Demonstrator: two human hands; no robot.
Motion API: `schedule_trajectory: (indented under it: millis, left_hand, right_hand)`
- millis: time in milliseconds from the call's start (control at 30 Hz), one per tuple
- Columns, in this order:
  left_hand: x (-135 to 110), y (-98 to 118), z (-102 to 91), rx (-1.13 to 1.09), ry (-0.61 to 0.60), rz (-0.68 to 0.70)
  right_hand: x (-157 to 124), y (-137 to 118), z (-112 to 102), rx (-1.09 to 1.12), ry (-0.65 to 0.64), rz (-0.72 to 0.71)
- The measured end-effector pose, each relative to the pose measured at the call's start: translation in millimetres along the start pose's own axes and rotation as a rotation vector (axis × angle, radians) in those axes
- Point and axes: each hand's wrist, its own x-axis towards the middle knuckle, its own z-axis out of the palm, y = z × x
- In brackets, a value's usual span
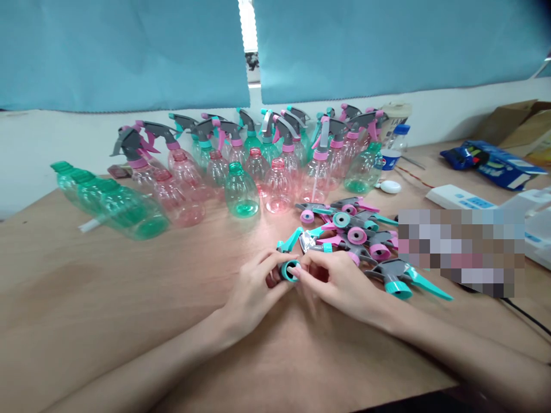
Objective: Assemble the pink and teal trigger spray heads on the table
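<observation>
My left hand [256, 281] is closed around a teal and grey spray head [289, 248], its round teal collar facing me. At the collar's opening, my right hand [336, 278] pinches a thin, pale dip tube [292, 269]; its far end is blurred below the fingers. Just beyond the hands lies another teal and grey spray head [313, 241], shiny on top. Beside my right hand is a pile of loose pink, teal and grey spray heads [357, 235], with one teal-collared spray head [398, 281] nearest my forearm.
Behind stand rows of pink and green bottles, some capped with spray heads, others open, such as a green bottle [241, 192]. More green bottles [129, 206] stand left. To the right are a white mouse-like object [390, 187], a power strip [458, 198], a blue packet [495, 163] and a blurred-out patch.
</observation>
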Motion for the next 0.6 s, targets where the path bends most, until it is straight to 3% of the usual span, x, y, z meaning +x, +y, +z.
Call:
schedule_trajectory:
  millis: [133,300,433,600]
  left_hand:
    - [1,0,-1.0,-0.011,-0.004,-0.022]
    - [2,-1,-1.4,-0.025,0.0,-0.065]
    - [2,-2,-1.6,-0.035,-0.013,-0.067]
    - [1,-1,-1.3,-0.057,-0.037,-0.042]
  right_hand:
    - [0,1,-2,0.049,-0.056,0.023]
    - [1,3,-7,0.08,-0.017,0.006]
    - [2,2,-11,0.151,-0.117,-0.057]
    - [2,4,-10,0.037,-0.125,-0.075]
